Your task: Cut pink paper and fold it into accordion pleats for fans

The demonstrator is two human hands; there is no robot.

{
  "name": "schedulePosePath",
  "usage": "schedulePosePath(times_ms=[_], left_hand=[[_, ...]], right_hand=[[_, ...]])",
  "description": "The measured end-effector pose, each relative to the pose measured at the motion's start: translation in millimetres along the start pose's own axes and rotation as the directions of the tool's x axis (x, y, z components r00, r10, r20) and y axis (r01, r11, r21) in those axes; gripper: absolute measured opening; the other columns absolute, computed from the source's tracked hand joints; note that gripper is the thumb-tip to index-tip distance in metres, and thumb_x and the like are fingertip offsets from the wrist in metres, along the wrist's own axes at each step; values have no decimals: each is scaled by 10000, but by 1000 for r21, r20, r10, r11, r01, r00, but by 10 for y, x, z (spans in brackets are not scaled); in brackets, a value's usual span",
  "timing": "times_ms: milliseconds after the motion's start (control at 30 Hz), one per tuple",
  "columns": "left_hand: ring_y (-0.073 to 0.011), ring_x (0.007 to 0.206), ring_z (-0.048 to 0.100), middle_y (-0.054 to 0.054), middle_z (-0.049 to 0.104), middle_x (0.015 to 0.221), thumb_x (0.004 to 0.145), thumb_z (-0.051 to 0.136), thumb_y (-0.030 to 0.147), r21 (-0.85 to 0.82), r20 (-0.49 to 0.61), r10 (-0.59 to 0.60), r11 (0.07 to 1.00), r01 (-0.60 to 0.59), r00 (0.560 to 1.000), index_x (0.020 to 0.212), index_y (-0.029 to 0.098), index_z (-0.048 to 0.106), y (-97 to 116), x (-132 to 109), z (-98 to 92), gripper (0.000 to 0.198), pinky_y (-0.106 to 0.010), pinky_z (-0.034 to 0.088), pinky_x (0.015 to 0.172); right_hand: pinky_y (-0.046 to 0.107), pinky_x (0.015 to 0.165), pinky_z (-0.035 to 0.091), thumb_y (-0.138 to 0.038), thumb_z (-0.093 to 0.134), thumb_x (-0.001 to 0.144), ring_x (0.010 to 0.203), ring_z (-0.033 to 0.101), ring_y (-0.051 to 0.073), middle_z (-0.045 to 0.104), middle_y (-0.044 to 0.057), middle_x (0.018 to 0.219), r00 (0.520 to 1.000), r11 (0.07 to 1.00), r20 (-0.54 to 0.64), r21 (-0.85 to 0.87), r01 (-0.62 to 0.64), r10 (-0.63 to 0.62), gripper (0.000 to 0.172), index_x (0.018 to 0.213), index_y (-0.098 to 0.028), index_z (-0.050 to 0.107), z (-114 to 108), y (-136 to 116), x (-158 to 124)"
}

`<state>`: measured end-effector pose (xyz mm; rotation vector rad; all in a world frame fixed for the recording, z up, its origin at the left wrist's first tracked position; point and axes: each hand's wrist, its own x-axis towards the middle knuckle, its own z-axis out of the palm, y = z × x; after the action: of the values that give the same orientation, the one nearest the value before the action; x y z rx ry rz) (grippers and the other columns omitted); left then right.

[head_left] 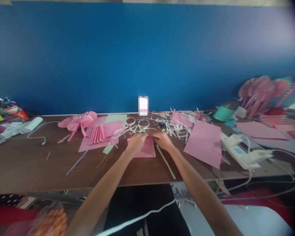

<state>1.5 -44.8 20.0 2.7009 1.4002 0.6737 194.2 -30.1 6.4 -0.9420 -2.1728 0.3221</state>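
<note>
Both my hands rest on a small pink paper sheet in the middle of a brown table. My left hand presses on the sheet's far left part with fingers curled. My right hand pinches the far edge beside it. The two hands nearly meet at the sheet's top edge. A thin pale paper strip lies diagonally just right of the sheet.
Folded pink fans and pleated pink paper lie to the left. A large pink sheet lies right. White paper scraps litter the back. A white power strip with cables, a teal object and more fans sit far right.
</note>
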Motion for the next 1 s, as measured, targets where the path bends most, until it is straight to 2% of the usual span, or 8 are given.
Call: schedulePosePath(times_ms=[200, 300, 433, 600, 733, 1000], left_hand=[[-179, 943, 546, -53, 634, 987, 913, 387, 184, 1, -34, 34, 999, -34, 999, 1040, 185, 602, -30, 7, 14, 250, -300, 405, 853], [-186, 932, 541, -53, 630, 943, 907, 389, 161, 60, -45, 36, 998, -34, 998, 990, 175, 599, -27, 6, 15, 226, -307, 399, 855], [-191, 922, 539, -62, 621, 913, 896, 400, 144, 105, -23, 49, 993, -47, 999, 950, 161, 593, -3, 5, -14, 201, -311, 398, 853], [-184, 971, 539, -68, 620, 1001, 903, 417, 178, 48, 1, 89, 995, -89, 996, 1038, 165, 579, -16, 14, -85, 212, -299, 398, 866], [-182, 896, 560, -56, 639, 944, 907, 422, 207, 39, 8, 52, 998, -52, 999, 1004, 177, 612, -65, 6, -115, 215, -280, 416, 797], [-181, 831, 581, -63, 643, 859, 893, 420, 197, 70, 73, -50, 997, 44, 996, 921, 191, 661, -116, -11, -41, 242, -270, 423, 758]], right_hand=[[209, 640, 408, -290, 500, 891, 696, 611, 135, 692, 23, 763, 999, 999, -33, -48, -3, 1, 223, 831, -200, 695, 22, -32, 2], [219, 687, 417, -278, 502, 888, 765, 614, 144, 698, 41, 848, 999, 993, -39, -114, 23, -28, 199, 912, -198, 682, 24, -66, -7], [233, 718, 414, -283, 516, 881, 839, 616, 164, 697, 39, 906, 999, 971, 18, -238, 36, -33, 188, 984, -223, 661, 39, -58, -21], [228, 673, 393, -266, 465, 911, 795, 607, 157, 682, 39, 848, 1000, 956, 25, -295, 9, -2, 192, 879, -203, 644, 38, -22, -15], [228, 666, 383, -251, 441, 922, 784, 593, 151, 667, 39, 830, 1000, 967, 23, -256, 14, -9, 205, 842, -196, 621, -7, -48, -8], [243, 708, 405, -353, 484, 892, 860, 587, 167, 668, 55, 915, 995, 970, 96, -243, 28, -5, 225, 966, -214, 644, 14, -80, -25]])
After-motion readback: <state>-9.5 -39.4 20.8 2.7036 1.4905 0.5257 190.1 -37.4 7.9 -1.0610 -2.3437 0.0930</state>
